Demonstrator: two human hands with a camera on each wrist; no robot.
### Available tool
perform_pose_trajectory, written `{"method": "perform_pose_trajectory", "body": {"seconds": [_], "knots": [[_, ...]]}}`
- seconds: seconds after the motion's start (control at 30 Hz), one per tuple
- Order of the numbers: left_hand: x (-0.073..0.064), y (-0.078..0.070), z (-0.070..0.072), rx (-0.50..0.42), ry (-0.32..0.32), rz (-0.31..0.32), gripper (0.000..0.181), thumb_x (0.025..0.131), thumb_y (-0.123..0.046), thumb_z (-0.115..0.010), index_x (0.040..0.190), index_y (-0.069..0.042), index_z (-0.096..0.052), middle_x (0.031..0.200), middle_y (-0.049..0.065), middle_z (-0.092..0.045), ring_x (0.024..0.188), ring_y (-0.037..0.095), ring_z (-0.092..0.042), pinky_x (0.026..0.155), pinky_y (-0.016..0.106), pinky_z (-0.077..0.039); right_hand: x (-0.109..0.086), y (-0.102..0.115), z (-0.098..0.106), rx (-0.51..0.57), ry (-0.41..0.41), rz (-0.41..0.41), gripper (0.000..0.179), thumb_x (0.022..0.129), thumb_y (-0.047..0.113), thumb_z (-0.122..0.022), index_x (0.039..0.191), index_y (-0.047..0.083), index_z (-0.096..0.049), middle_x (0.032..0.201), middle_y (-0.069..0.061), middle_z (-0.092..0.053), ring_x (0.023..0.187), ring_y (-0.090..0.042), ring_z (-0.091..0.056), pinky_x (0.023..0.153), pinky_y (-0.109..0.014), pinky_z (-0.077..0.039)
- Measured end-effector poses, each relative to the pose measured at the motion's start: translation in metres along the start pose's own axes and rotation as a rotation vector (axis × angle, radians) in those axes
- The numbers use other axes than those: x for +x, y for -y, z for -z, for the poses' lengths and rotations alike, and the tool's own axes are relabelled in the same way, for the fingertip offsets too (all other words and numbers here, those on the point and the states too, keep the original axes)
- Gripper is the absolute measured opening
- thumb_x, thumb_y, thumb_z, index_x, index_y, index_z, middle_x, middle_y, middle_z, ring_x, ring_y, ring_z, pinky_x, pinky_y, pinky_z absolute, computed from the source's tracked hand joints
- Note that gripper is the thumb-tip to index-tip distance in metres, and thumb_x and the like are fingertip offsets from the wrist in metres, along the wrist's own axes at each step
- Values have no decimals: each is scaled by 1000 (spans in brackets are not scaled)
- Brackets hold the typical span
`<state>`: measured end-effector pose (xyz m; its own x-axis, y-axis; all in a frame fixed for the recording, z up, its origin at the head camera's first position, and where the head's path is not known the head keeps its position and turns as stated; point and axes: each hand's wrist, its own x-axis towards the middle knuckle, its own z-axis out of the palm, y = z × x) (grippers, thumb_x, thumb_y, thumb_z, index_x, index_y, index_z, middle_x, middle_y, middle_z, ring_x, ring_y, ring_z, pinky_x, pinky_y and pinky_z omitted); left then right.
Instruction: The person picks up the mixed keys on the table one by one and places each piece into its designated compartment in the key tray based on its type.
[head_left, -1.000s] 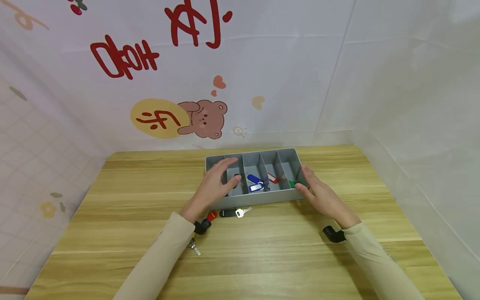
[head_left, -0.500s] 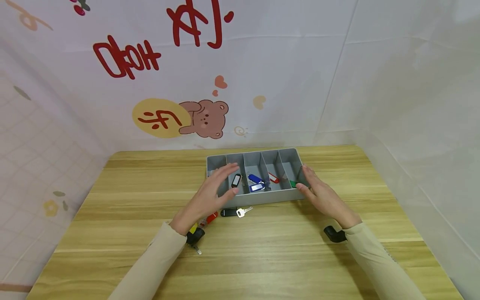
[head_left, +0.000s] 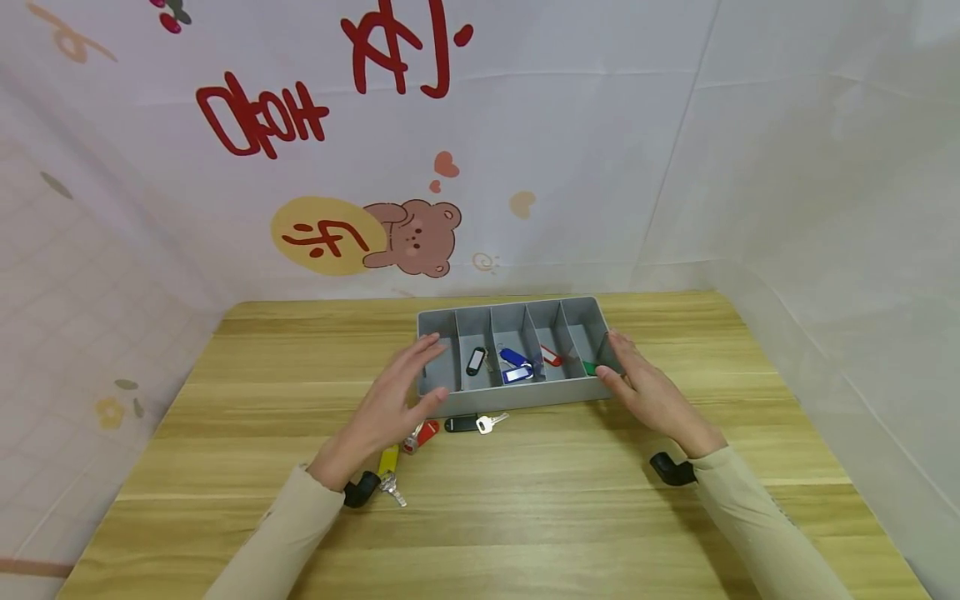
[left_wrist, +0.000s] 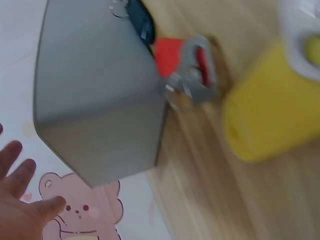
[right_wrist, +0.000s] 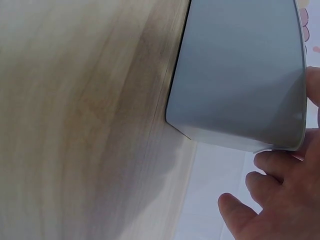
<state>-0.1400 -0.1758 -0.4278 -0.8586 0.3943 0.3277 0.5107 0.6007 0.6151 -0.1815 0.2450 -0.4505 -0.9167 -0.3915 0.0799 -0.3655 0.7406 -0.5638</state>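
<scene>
A grey tray (head_left: 540,390) with five-in-a-row style compartments stands on the table. My left hand (head_left: 371,408) hovers at its left end, fingers spread and holding nothing; the left wrist view shows it beyond the tray's corner. At the right end, my right hand (head_left: 652,400) rests along the rim with fingers fairly straight and thumb by the near corner. Inside lie a black key tag (head_left: 476,361), blue key tags (head_left: 516,374), a red one (head_left: 551,356) and a partly hidden green one (head_left: 590,367). The leftmost compartment holds nothing visible.
Before the tray lie a black key tag (head_left: 460,423) with a silver key (head_left: 486,424), a red key tag (head_left: 427,432) and a yellow key tag (head_left: 387,460) with keys. Behind the wooden table (head_left: 570,517) hangs a printed white sheet (head_left: 585,167).
My left hand has drawn back leftward and toward me from over the tray, uncovering the left compartments and the yellow key tag. The right hand stays at the right end.
</scene>
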Motion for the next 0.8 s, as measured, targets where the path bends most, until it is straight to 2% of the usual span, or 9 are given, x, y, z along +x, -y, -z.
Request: {"method": "perform_pose_trajectory", "body": {"seconds": [0.13,0.27,0.4,0.53,0.7,0.8], "knots": [[-3,7,0,56,15,59,69,104,-43,-57,159,-5,-39,170,13,-25,154,38,-26,120,66,-21,0,-2,-1,4,-18,7,76,110,39,-50,163,-4,-17,169,-24,-17,156,-45,-13,121,-63,-17],[-2,13,-2,109,37,140,79,106,-47,-52,163,0,-24,171,17,-17,156,38,-19,122,65,-13,-1,-2,-1,6,-43,15,74,110,38,-50,163,-3,-19,169,-24,-17,155,-46,-13,121,-63,-17],[1,18,-4,144,59,199,85,107,-53,-47,165,0,-14,173,15,-8,158,36,-11,121,68,-12,-3,3,-1,1,-101,40,71,110,36,-51,164,0,-21,170,-21,-19,156,-44,-13,121,-64,-17],[4,22,-7,166,78,217,87,107,-58,-43,165,-1,-12,173,13,-3,159,34,-5,118,72,-13,-7,18,0,-5,-191,102,69,108,32,-56,163,1,-28,168,-20,-25,155,-43,-19,119,-65,-23],[8,22,-10,171,81,213,88,106,-58,-43,166,-2,-11,174,13,-2,159,32,-3,118,72,-14,-12,39,-2,-26,-312,183,63,103,24,-66,158,3,-42,159,-22,-43,146,-46,-39,113,-65,-34],[10,22,-12,172,83,214,88,106,-58,-44,166,-2,-11,174,12,-1,159,31,-4,118,72,-14,-15,50,-7,-30,-359,229,60,100,19,-70,153,2,-48,153,-21,-51,140,-45,-47,108,-65,-39]]}}
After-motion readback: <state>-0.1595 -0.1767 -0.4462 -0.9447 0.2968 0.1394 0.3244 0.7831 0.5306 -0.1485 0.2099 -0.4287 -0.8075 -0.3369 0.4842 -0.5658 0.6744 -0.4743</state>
